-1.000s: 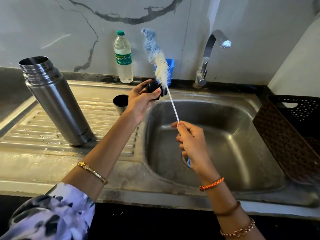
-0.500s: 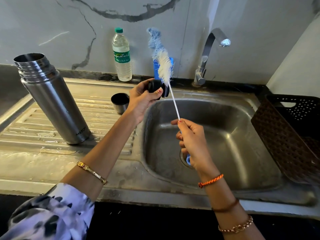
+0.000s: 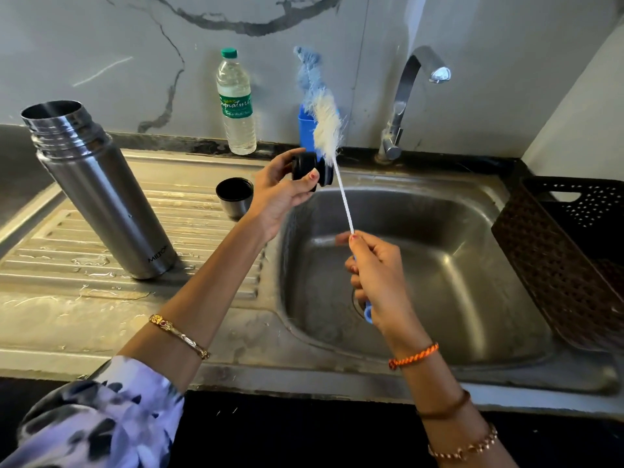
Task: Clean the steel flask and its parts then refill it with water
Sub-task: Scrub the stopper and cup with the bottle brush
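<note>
Steel flask open-mouthed and lidless, upright on the wet ribbed drainboard left of the sink. Small steel cup just behind, near the basin's edge. Black stopper pinched in the left hand above the sink's rim, bristles of the bottle brush touching its right side. Right hand closed around the brush's thin white handle, over the basin. Water bottle and tap against the back wall; brown basket at far right.
</note>
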